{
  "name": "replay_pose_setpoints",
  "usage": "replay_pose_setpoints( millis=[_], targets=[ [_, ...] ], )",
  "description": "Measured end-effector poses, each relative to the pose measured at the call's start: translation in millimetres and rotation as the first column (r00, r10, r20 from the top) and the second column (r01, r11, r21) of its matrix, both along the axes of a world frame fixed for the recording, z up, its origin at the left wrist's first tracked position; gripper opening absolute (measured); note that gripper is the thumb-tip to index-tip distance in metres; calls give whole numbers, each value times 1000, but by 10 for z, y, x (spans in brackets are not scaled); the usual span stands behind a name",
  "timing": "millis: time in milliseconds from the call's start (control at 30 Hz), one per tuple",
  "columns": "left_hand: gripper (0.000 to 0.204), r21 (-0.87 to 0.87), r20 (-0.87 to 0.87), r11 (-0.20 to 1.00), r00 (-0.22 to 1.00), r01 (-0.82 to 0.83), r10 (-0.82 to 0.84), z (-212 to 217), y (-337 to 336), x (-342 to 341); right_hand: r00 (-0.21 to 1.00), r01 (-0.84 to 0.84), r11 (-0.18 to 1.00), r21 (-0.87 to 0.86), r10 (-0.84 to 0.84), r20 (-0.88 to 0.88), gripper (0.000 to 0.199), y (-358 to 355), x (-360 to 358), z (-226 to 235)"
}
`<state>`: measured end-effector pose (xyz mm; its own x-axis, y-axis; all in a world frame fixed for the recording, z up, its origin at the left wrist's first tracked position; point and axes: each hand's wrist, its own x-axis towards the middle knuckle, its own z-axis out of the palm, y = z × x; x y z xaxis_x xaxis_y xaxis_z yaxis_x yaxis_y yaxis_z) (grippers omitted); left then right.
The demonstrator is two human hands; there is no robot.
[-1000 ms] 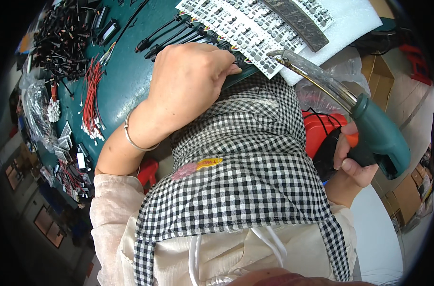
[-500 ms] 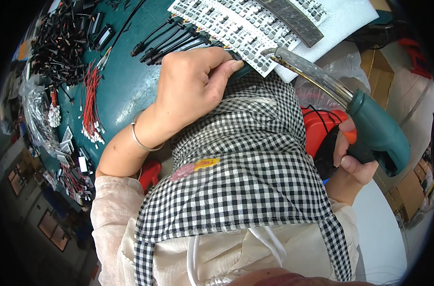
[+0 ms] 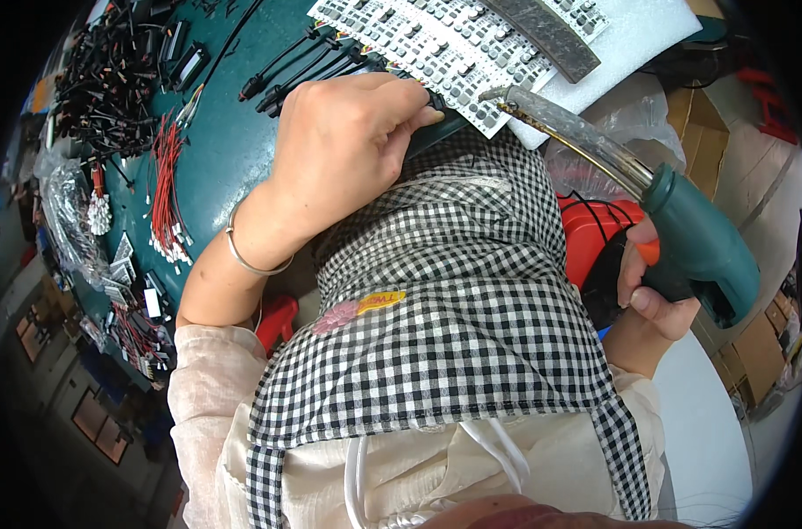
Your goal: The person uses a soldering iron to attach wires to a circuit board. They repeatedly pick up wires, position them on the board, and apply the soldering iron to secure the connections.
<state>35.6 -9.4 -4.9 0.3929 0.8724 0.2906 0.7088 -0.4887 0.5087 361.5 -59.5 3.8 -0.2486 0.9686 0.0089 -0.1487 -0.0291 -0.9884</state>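
Left hand (image 3: 348,150) pinching a small black part (image 3: 435,99) at twelve o'clock, right hand (image 3: 649,295) gripping teal pistol-shaped soldering gun (image 3: 696,247), brown cardboard boxes (image 3: 758,353) at four o'clock, fingertips hidden, yellow oblong label (image 3: 382,301) on checked apron (image 3: 445,309).

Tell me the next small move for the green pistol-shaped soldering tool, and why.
Probably ease the green pistol-shaped soldering tool in the right hand down, so its metal tip meets the white panel of small parts. The tip seems to hover at the panel's edge, while the left hand pinches a black piece there.
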Motion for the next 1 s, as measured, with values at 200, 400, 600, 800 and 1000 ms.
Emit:
replay_pose_setpoints(
  millis=[200,400,600,800,1000],
  targets=[
    [12,5,-95,1000,995,-27,28,24,-46,36,1000,18,1000,0,-18,13,60,-14,-4,-6],
    [13,105,-163,994,986,-20,37,34,-49,55,1000,8,1000,-8,-8,29,55,4,-41,23],
    [12,150,-205,989,978,-15,46,34,-63,73,988,-68,997,27,63,141,50,-4,-6,-19],
    [14,146,-236,989,971,-12,46,28,-78,69,948,-130,988,79,100,304,57,-15,93,-46],
    [15,187,-281,982,958,-11,64,29,-118,102,961,-89,994,60,70,269,62,-35,-24,5]
  ],
)
